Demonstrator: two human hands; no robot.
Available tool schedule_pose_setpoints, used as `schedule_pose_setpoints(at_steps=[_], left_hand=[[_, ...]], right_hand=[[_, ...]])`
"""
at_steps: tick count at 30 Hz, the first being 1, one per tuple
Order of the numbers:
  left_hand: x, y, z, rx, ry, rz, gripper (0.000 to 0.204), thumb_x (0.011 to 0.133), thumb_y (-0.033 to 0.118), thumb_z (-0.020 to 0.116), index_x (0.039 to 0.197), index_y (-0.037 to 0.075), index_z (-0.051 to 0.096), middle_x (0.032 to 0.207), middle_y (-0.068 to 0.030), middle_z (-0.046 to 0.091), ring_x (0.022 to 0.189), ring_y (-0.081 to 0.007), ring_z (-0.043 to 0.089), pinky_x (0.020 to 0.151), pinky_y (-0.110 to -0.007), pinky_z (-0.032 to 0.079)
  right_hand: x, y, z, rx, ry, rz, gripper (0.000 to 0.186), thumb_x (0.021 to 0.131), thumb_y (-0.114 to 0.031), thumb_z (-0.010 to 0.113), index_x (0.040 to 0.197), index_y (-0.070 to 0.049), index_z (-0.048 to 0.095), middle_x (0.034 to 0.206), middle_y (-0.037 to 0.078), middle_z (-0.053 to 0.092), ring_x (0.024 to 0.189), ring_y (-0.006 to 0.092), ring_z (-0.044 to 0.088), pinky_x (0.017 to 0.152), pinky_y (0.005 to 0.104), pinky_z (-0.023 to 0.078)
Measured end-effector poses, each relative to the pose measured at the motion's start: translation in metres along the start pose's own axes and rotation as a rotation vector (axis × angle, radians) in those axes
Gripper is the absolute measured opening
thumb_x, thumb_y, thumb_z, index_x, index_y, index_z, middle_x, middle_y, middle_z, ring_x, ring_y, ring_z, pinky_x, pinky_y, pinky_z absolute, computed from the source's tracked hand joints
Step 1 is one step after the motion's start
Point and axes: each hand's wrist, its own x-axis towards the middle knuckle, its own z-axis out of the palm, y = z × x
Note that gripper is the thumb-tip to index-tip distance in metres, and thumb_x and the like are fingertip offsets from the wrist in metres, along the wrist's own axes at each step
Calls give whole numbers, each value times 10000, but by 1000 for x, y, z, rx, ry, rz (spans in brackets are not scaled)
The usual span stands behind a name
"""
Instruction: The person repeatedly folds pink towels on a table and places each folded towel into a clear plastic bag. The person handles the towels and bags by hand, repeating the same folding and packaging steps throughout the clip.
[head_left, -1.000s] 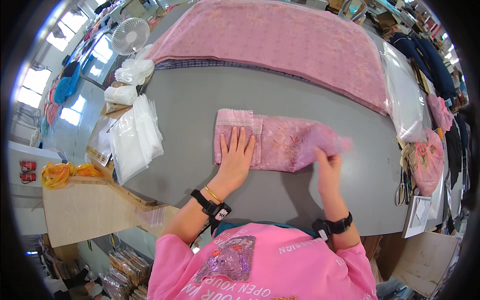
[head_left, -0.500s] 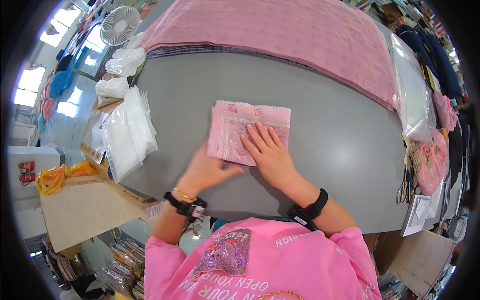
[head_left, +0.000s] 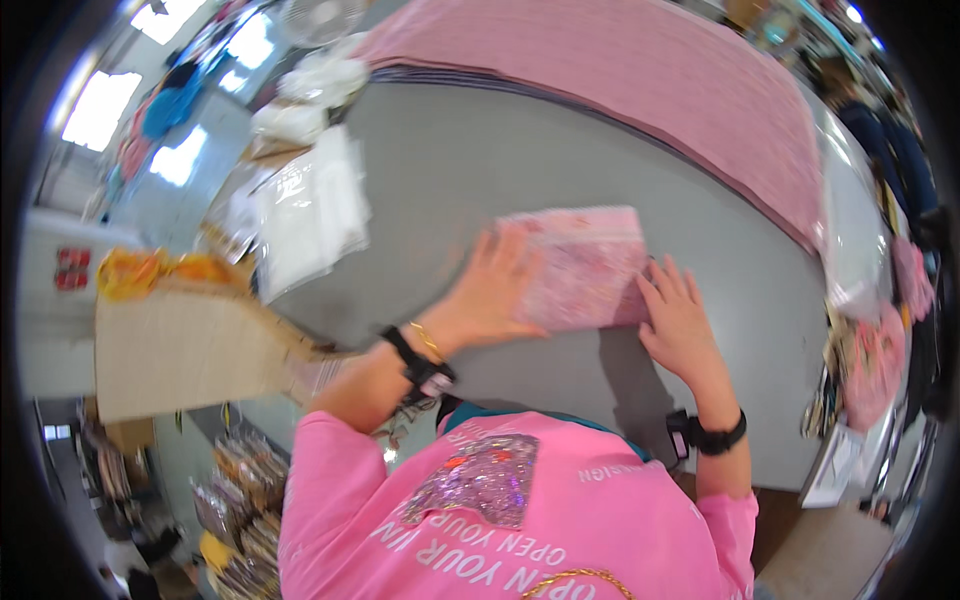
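Note:
A folded pink cloth with a paler patterned border lies in front of me on the grey table. Over its left edge rests my left hand, fingers spread and somewhat blurred. On the opposite side, my right hand has its fingers apart, with the fingertips and thumb at the cloth's right edge. The cloth sits between both hands, and a shadow falls on the table below its lower right part. Whether the fingertips reach under the cloth is hidden.
A long stack of pink fabric spans the table's far side. Clear plastic bags lie at the left, with white bundles behind. More clear plastic and a pink bag hang along the right edge.
My right hand has come off the cloth's top to its right edge. The left hand has moved onto its left edge. The whole view has shifted and turned somewhat.

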Motion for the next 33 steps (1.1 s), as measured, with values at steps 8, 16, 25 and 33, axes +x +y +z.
schedule_pose_setpoints(at_steps=[8,16,25,33], left_hand=[[-49,-42,17,-161,592,-282,101,875,167,662,888,70,689,875,-138,694,833,-350,677,729,-455,560],[-140,-304,-18,-192,477,-1016,275,921,200,643,1165,78,676,989,-149,716,921,-306,700,815,-389,551],[-152,-308,-24,-147,285,-1032,216,888,176,645,1058,63,715,945,-118,731,894,-296,710,814,-411,549],[-64,-69,-91,-693,298,-403,154,922,48,649,1060,20,711,883,-83,650,779,-187,624,728,-288,508]], right_hand=[[38,-71,-15,485,128,-358,498,973,-270,632,1433,-85,585,1510,139,540,1446,347,446,1241,499,242],[6,-146,-158,1877,-111,-1386,792,1019,-649,399,1341,42,612,1381,286,590,1307,512,528,1089,547,447],[-10,-103,-175,1944,-291,-1195,650,1020,-567,510,1282,9,658,1295,212,662,1256,430,593,1037,510,487],[47,-99,-123,357,706,-677,371,807,-180,753,1157,-95,665,1067,100,705,1001,290,660,896,440,531]])
